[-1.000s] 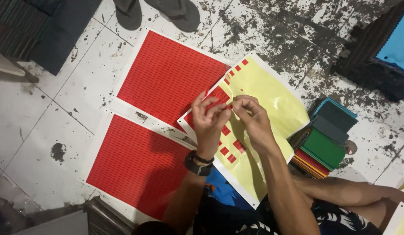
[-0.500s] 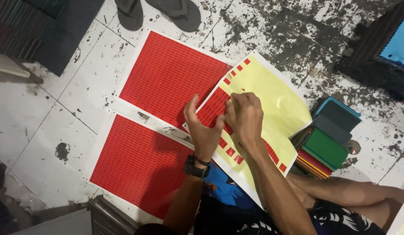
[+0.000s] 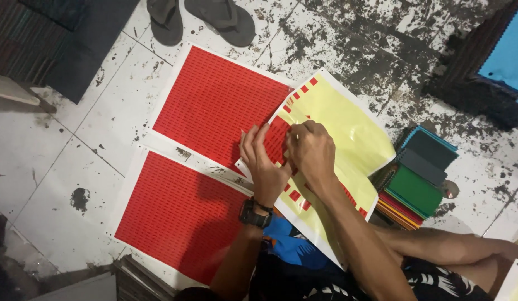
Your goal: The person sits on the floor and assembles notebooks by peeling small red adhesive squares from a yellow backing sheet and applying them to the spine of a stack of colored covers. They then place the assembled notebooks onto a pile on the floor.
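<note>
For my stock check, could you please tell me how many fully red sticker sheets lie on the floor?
2: one red sheet near the sandals, another red sheet below it by the left hand. None looks hidden.

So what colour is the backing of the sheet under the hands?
Pale yellow backing sheet, with small red stickers left; head view.

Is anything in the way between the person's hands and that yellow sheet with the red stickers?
Nothing visible. Both the left hand and the right hand already rest directly on the yellow sheet, fingers at its patch of red stickers. The stack of notebooks lies off to the side, apart from them.
</note>
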